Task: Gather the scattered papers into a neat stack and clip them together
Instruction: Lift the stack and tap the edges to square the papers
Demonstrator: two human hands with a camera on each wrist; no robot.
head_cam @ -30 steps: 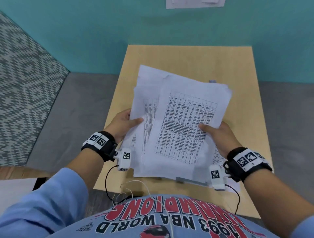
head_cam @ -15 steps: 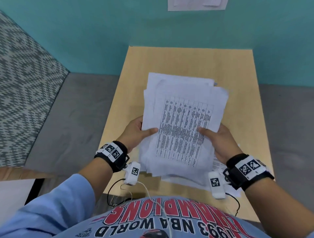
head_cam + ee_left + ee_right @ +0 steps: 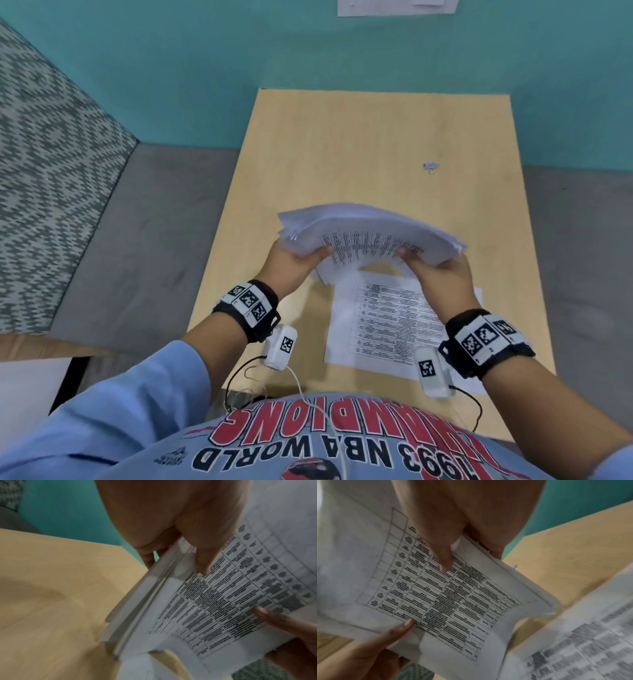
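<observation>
Light wooden table [image 3: 342, 144] set against teal wall [image 3: 205, 68]. White sheet [image 3: 397, 7] pinned on wall at top edge, partly cut off. Grey floor [image 3: 137, 222] seen left and right of table. Grey-white zigzag-patterned surface [image 3: 51, 154] at far left. Black wristbands with square-coded markers [image 3: 248, 301] worn on both wrists; small white devices [image 3: 281, 346] hung below them, thin cables trailing. Light-blue sleeves [image 3: 120, 411] and shirt with red "CHAMPIONS" lettering [image 3: 325, 428] at bottom.
</observation>
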